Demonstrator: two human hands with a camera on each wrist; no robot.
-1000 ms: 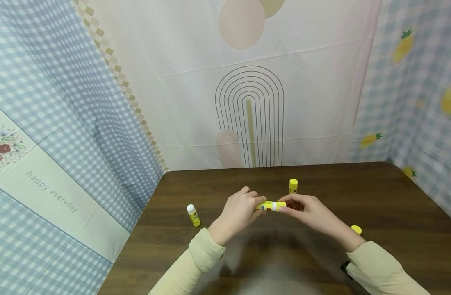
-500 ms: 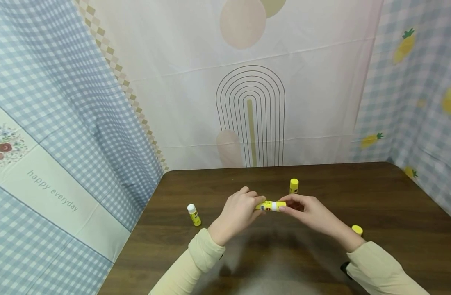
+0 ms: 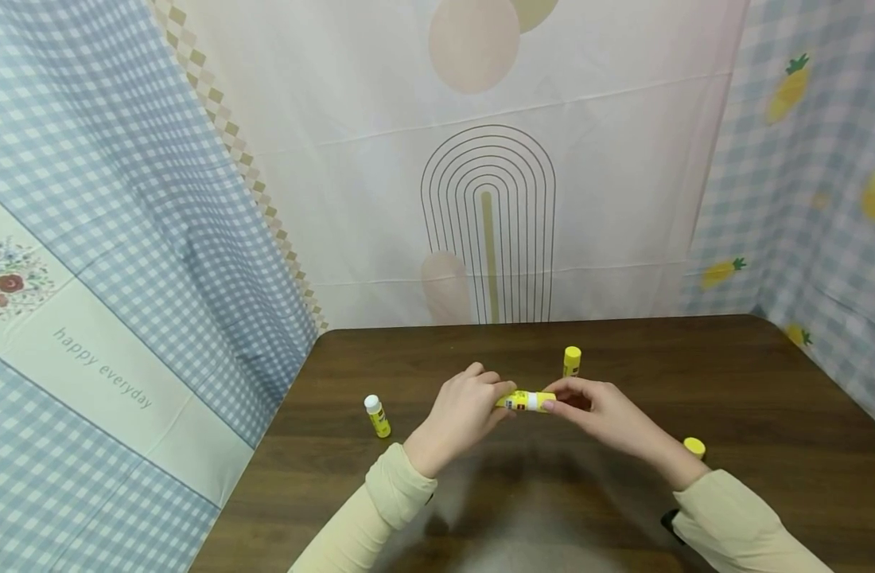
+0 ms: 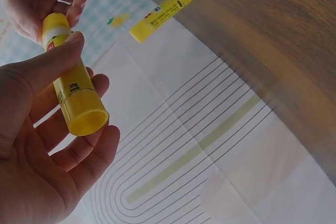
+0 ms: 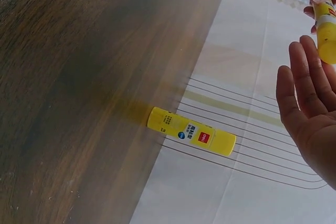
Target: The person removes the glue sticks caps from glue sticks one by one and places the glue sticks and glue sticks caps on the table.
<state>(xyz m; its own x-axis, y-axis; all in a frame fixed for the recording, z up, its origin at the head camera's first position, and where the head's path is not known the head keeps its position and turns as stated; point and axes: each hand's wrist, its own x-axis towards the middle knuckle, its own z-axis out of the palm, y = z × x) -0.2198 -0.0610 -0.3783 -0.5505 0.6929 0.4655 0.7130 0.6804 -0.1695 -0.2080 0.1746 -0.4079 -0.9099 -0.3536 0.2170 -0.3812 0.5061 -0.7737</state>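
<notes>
Over the middle of the table, a yellow glue stick lies sideways between both hands. My left hand grips its body, thumb along the top and fingers curled beneath, as the left wrist view shows. At the other end, my right hand pinches the yellow cap between thumb and fingers. A white band shows between cap and body. In the right wrist view, the held glue stick is partly cut off by the frame edge. Just behind the right hand, a second glue stick stands upright with a yellow cap.
On the dark wooden table, a white-topped glue stick stands left of the left forearm. Another yellow-capped glue stick is mostly hidden behind the right forearm. A patterned white curtain hangs along the table's back edge, with checked cloth at both sides.
</notes>
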